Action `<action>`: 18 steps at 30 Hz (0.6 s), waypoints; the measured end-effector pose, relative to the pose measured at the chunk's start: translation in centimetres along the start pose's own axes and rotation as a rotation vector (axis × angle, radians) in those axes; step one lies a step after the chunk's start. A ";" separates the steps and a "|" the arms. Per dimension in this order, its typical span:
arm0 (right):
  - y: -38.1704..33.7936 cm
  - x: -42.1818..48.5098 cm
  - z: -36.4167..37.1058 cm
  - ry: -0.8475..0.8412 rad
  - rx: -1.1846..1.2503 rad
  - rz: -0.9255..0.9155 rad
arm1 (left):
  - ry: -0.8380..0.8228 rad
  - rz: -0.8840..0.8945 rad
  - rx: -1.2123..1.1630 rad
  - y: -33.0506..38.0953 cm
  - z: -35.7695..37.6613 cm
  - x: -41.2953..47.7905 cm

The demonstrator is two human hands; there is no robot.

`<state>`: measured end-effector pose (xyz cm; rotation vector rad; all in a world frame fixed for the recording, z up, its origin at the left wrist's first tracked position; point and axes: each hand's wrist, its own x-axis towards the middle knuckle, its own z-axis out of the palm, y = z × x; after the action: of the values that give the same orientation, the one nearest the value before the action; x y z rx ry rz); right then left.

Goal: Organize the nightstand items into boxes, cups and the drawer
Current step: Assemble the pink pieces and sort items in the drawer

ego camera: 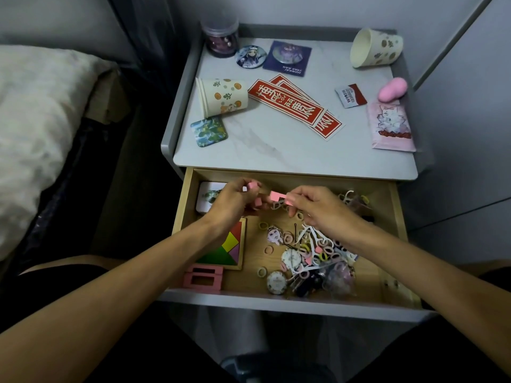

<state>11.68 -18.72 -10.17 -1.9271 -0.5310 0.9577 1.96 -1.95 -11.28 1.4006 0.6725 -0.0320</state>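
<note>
Both my hands hover over the open wooden drawer [398, 217]. My left hand [229, 201] grips small pink blocks [252, 186], one at the fingertips and another lower by the palm. My right hand [312, 205] pinches a long pink bar [278, 196] whose left end meets my left fingers. Below my right wrist lies a heap of hair ties, clips and two watch faces [312, 258]. A coloured tangram puzzle [229, 248] and pink frames [203, 277] sit in the drawer's left part.
On the nightstand top [276, 150] lie two tipped paper cups [222, 96] [376, 48], red stickers [293, 106], round badges [251, 56], a jar [220, 37], a pink toy [392, 89], a pink packet [391, 125] and a square magnet [208, 131]. The bed [36, 120] is at left.
</note>
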 end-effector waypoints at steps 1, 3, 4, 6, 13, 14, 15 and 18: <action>-0.1 0.0 0.0 -0.006 0.015 0.009 | 0.006 -0.001 0.019 0.0 0.0 0.1; -0.2 -0.1 0.0 -0.017 0.058 0.027 | 0.012 0.003 0.018 0.0 -0.1 0.2; -0.3 -0.1 0.0 -0.018 0.087 0.038 | 0.014 0.008 0.021 0.1 -0.2 0.2; -0.3 -0.2 -0.1 -0.016 0.138 0.068 | 0.027 0.019 0.055 0.5 -0.2 0.0; -0.1 -0.1 -0.1 -0.008 0.275 0.135 | -0.050 0.008 0.015 0.4 -0.5 0.1; -0.1 -0.2 -0.1 -0.006 0.283 0.137 | -0.067 0.005 0.021 0.4 -0.5 0.1; -0.1 -0.2 -0.1 0.002 0.281 0.131 | -0.086 0.003 0.023 0.3 -0.5 0.1; 0.0 -0.3 0.3 0.067 0.235 0.074 | -0.142 -0.016 -0.012 0.2 -0.3 0.2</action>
<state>11.24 -18.78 -10.13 -1.7693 -0.2954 0.9548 2.10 -1.54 -11.20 1.3670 0.5655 -0.1384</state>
